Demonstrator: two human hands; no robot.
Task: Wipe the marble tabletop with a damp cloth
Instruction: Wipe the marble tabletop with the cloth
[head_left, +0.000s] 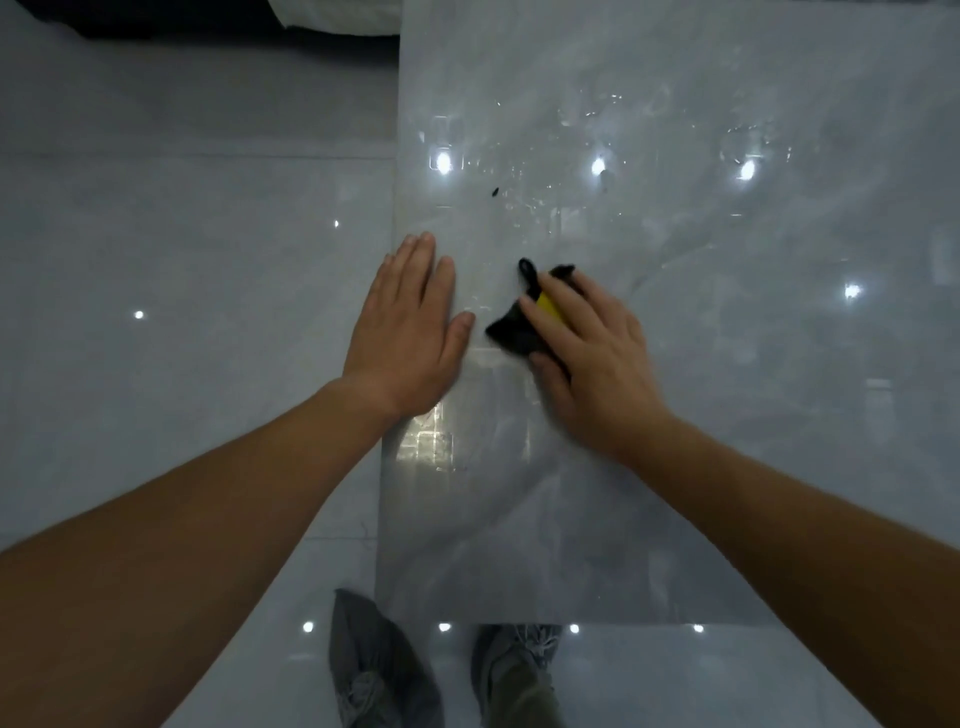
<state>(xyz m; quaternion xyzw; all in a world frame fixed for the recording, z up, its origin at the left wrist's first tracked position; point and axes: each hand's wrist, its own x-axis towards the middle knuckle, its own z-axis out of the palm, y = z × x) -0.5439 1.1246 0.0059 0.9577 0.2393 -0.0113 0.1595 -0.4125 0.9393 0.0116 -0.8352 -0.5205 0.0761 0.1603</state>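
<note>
Cloth, dark, soft and light, lies bunched on the marble tabletop near its left edge; your right hand presses it with spread fingers, your left hand lies flat and empty, and the yellow part is perhaps a label.

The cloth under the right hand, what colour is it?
Black with a yellow patch, the small wiping cloth shows best in the head view.

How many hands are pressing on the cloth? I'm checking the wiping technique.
1: the right hand presses the black-and-yellow cloth; the left hand lies flat at the grey marble tabletop's left edge.
</note>
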